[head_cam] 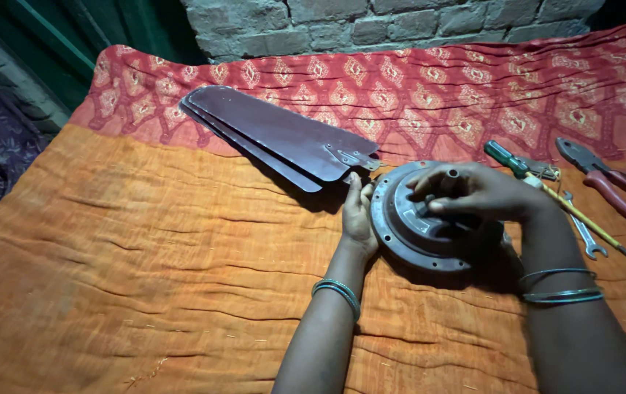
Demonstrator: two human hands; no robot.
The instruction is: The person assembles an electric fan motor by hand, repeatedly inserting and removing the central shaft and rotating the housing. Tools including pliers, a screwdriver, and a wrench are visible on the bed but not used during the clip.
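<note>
The blades (276, 135) lie off. The left hand (357, 217) presses flat on the fan motor (419, 226); the right hand (473, 191) pinches its middle.

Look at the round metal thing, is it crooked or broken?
Crooked, yes. The round motor housing is tipped on its edge, with the left hand bracing its rim and the right hand on top. No break shows. The fan blades lie stacked, detached.
</note>
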